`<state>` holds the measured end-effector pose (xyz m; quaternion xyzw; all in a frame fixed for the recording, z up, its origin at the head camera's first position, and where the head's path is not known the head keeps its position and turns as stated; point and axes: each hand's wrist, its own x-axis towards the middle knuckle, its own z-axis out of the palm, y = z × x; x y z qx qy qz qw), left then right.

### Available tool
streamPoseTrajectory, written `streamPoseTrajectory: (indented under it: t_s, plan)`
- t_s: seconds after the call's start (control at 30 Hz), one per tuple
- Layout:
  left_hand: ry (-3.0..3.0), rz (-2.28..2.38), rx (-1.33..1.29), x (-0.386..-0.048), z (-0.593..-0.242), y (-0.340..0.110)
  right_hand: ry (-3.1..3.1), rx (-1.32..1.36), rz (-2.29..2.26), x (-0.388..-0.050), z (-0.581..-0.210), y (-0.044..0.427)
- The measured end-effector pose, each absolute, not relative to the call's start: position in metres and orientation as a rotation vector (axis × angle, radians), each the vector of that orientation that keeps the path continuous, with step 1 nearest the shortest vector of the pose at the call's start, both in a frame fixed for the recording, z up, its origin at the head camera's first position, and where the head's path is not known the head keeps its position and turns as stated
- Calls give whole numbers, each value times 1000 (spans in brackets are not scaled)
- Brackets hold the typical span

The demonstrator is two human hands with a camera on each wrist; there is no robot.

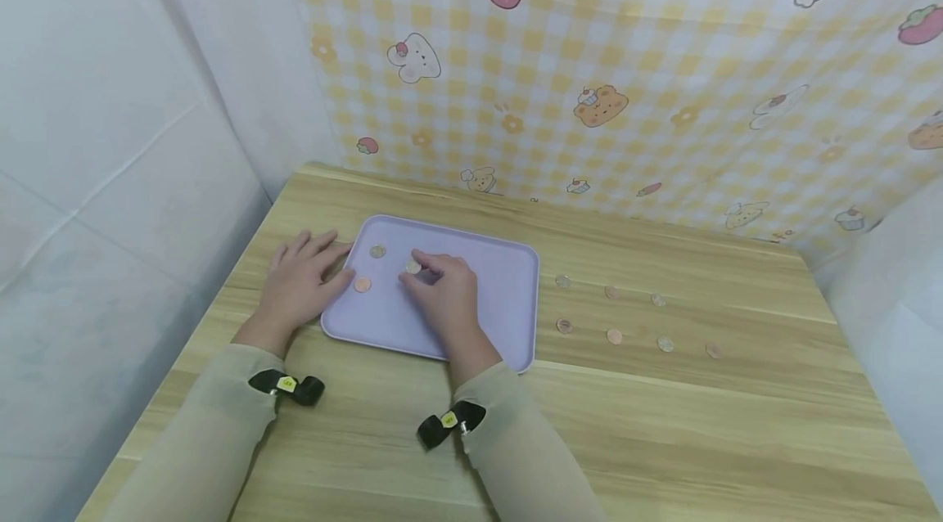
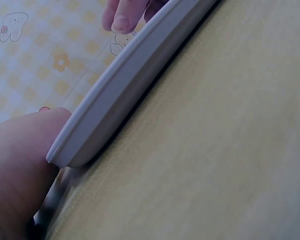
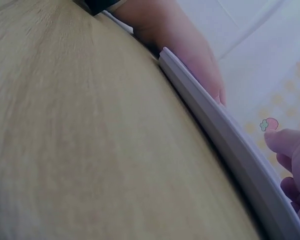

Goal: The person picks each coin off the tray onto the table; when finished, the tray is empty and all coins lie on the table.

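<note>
Tray (image 1: 508,293) of lavender colour is lying just below the frame's centre, probably light and stiff, best held by its rim, whose left side the left hand (image 1: 300,285) is touching with spread fingers. Over it, the right hand (image 1: 451,293) is pinching a silvery coin (image 1: 413,267), likely light, hard, slippery and suiting an edge grip, between thumb and forefinger.

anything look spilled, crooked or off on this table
Nothing looks spilled or damaged. The tray sits on the table, and the right hand pinches a coin over it. Beside the tray, coins lie in two rows; the only unevenness is three in the far row, four in the near row.
</note>
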<state>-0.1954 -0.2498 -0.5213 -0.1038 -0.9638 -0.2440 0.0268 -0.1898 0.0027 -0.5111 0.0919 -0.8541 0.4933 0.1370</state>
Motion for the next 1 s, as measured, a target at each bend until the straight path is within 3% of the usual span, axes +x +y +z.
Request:
streamPoseTrajectory:
  t_s: [0.67, 1.0]
  plan:
    - [-2973, -764, -314, -194, -521, -252, -2474, 183, 1487, -192, -514, 0]
    - [-2988, -744, -319, -197, -522, -251, -2483, 279, 1411, -190, -513, 4]
